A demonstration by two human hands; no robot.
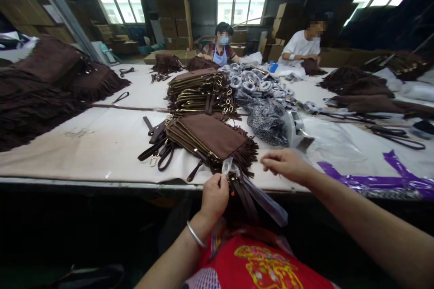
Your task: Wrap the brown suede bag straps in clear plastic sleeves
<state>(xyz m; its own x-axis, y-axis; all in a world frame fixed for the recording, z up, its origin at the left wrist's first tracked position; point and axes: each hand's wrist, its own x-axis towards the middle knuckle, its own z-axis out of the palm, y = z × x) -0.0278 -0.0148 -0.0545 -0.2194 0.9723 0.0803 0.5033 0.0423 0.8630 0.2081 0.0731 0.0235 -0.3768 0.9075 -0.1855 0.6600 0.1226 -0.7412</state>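
Note:
At the table's front edge, my left hand [216,194] is closed in a pinch on a piece of clear plastic wrap [227,165]. A long plastic-covered strip [267,201] and dark brown straps hang over the edge beside it. Just beyond lies a stack of brown fringed zip pouches [213,133], with gold zips and wrist straps [166,156] sticking out on the left. To the right of this stack, my right hand [288,165] hovers above the table with fingers bent together. Whether anything small is between its fingertips cannot be made out.
A taller pouch pile [198,90] stands behind, next to plastic-wrapped coils [254,81] and a tape dispenser [294,128]. Purple plastic [373,180] lies right. Brown fringed pieces [44,81] are heaped left. Two people [221,52] work across the table.

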